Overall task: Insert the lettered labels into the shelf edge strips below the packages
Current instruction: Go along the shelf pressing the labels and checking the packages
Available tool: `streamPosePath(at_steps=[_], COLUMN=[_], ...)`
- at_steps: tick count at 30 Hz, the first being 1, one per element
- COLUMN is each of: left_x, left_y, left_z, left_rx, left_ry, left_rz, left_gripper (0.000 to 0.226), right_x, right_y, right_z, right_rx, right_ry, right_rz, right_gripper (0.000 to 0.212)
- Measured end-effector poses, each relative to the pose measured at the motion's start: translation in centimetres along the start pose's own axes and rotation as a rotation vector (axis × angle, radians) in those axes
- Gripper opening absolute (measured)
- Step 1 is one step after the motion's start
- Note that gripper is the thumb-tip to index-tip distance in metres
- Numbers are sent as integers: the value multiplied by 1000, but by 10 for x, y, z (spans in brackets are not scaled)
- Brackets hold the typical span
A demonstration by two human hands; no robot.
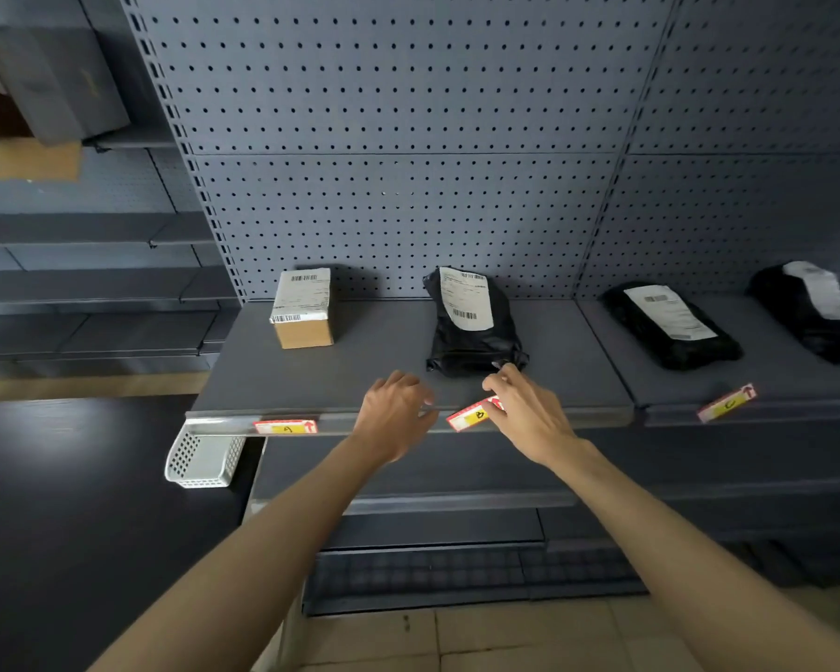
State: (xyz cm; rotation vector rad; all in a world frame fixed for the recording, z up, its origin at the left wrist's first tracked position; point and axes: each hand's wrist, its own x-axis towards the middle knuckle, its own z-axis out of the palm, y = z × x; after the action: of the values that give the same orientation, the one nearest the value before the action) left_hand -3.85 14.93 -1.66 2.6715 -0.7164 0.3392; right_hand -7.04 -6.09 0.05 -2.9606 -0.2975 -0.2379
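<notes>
A red and yellow label marked B (pixel 471 416) sits tilted at the shelf edge strip (pixel 340 424), below the black package (pixel 471 327). My right hand (pixel 529 414) pinches the label's right end. My left hand (pixel 394 409) rests on the strip just left of it, fingers curled on the edge. A label marked A (pixel 286 427) lies flat in the strip below the cardboard box (pixel 302 308). A label marked C (pixel 726 404) stands tilted on the right shelf's edge, below another black package (pixel 670 327).
A white perforated basket (pixel 204 458) hangs under the shelf's left end. A further black package (pixel 811 312) lies at the far right. Pegboard backs the shelf. Lower shelves and a tiled floor lie beneath; a dark counter is at the left.
</notes>
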Motion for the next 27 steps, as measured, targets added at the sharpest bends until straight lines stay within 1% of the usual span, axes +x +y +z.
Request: streamPosePath(at_steps=[4, 7, 11, 15, 17, 20, 24, 27], left_x=[-2, -3, 1, 6, 7, 7, 10, 11], left_y=[21, 28, 35, 37, 34, 31, 32, 31], left_z=[22, 34, 48, 56, 56, 55, 55, 57], left_rx=[43, 48, 64, 56, 75, 145, 176, 191], left_ry=[-2, -35, -45, 18, 30, -3, -13, -42], left_rz=[-103, -171, -203, -213, -173, -57, -7, 19], left_gripper=[14, 22, 20, 15, 15, 16, 11, 13], right_x=[1, 2, 4, 3, 5, 7, 5, 4], right_y=[16, 21, 28, 32, 33, 33, 35, 38], right_z=[6, 9, 12, 16, 18, 20, 21, 24], right_rx=[25, 38, 24, -8, -11, 7, 28, 17], right_ry=[-13, -21, -21, -28, -22, -20, -21, -24], right_rz=[-84, -118, -114, -96, -95, -73, -41, -15], right_gripper=[18, 16, 12, 11, 10, 9, 7, 8])
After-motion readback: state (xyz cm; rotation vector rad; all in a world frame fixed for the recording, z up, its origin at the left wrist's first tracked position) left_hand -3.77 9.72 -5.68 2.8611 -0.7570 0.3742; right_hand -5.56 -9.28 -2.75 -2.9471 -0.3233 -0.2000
